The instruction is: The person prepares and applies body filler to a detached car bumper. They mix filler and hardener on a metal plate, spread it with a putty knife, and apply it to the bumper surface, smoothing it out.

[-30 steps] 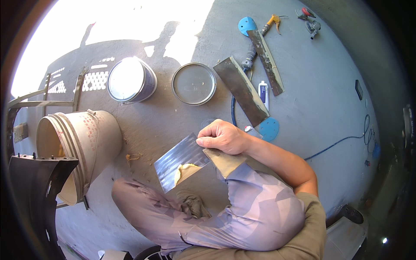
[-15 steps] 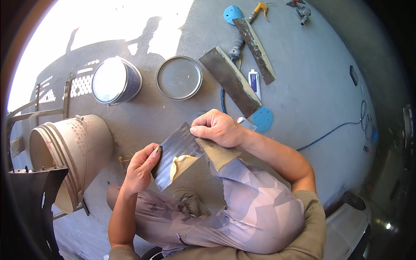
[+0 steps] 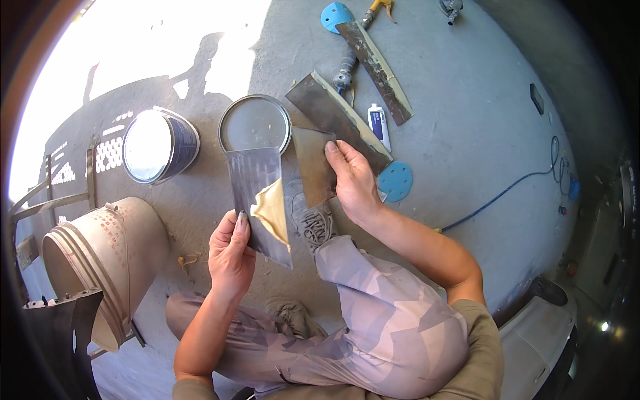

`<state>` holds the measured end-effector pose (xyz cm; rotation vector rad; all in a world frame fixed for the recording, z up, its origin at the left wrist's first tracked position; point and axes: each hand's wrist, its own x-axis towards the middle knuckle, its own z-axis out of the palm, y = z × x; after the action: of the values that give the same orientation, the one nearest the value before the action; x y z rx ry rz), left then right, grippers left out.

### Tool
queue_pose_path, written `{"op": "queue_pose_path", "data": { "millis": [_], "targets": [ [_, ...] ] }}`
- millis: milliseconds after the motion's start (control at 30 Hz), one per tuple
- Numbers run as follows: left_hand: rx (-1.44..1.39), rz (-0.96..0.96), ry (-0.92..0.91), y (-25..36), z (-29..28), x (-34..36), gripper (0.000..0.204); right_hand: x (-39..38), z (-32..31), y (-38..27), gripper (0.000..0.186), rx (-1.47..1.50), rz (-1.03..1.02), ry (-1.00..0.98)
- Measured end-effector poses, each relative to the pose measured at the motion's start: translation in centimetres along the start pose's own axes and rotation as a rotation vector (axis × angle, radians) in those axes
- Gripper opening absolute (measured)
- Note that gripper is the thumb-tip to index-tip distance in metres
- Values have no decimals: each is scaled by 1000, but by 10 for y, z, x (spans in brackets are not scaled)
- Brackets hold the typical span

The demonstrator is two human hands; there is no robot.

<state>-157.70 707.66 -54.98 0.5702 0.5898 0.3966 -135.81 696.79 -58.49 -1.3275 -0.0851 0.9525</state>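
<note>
My left hand (image 3: 230, 257) grips a grey flat plate (image 3: 255, 173) by its lower left edge; a lump of pale yellow paste (image 3: 270, 207) lies on its right part. My right hand (image 3: 353, 180), thumb on top, holds a tan flat scraper (image 3: 313, 163), raised just right of the grey plate. Behind these are a round grey lid (image 3: 253, 120), a long dark blade (image 3: 330, 107) with a pale edge, and a white-and-blue tube (image 3: 378, 127). A metal can (image 3: 160, 147) stands to the left of the lid.
A large pail (image 3: 127, 267) lies tipped at left, beside a metal frame (image 3: 50, 200) and dark panel (image 3: 60, 333). A second blade (image 3: 377, 73), blue discs (image 3: 395, 180), air tools (image 3: 343, 73) and a blue hose (image 3: 483, 207) lie on the floor. My crossed legs fill the bottom.
My left hand has come in from below and taken hold of the grey plate. My right hand has let that plate go and moved right and up with the tan scraper, now turned upright.
</note>
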Motion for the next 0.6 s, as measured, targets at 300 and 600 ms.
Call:
{"op": "queue_pose_path", "data": {
  "millis": [300, 600],
  "targets": [
    [193, -84, 149, -14, -23, -13, 32, 48, -25, 14, 62, -619, -221, -102],
    [47, 7, 127, 4, -57, -21, 35, 109, -117, 53, 113, -1786, -353, 46]
  ]
}}
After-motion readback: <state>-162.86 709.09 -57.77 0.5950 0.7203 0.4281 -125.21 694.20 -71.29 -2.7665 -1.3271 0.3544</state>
